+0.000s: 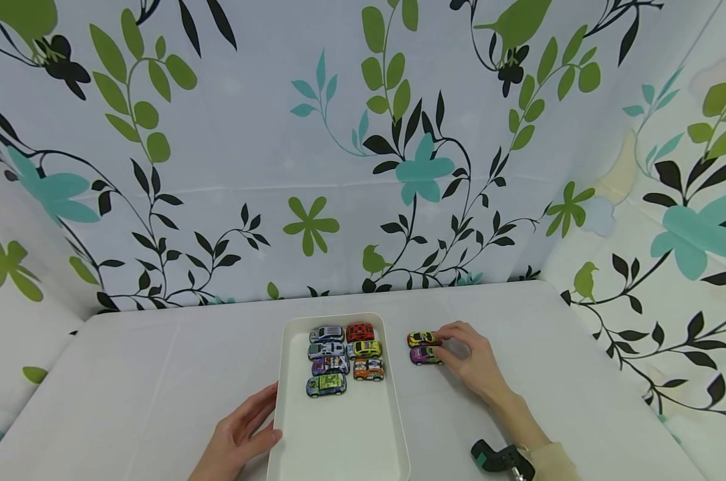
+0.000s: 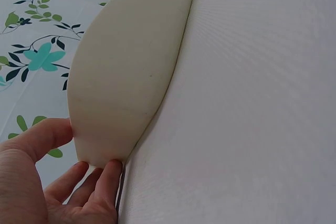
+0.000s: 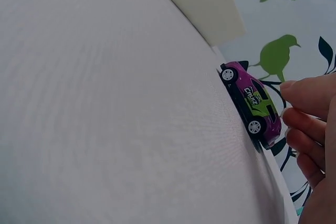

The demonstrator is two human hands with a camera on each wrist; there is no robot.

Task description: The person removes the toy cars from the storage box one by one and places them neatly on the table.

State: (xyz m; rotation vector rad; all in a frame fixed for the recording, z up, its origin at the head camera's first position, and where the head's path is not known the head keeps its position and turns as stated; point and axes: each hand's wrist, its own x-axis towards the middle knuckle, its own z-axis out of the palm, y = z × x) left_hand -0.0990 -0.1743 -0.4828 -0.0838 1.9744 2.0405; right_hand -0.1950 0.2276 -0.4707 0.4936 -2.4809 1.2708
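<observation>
A white tray (image 1: 339,434) holds several toy cars in two columns in its far half, among them a red car (image 1: 359,332) and a green-and-blue car (image 1: 326,385). My left hand (image 1: 240,431) grips the tray's left side, thumb at the rim and fingertips at the lower edge in the left wrist view. Right of the tray, a yellow toy car (image 1: 421,339) and a purple toy car (image 1: 425,355) stand side by side. My right hand (image 1: 468,357) is at their right ends, fingertips overlapping both. In the right wrist view nothing shows between thumb and fingers beside the purple car; the yellow one is hidden.
A black-and-green device (image 1: 503,461) is by the right wrist. The white table (image 1: 140,387) reaches back to a leaf-patterned cloth (image 1: 249,167), which also hangs along the right and left sides.
</observation>
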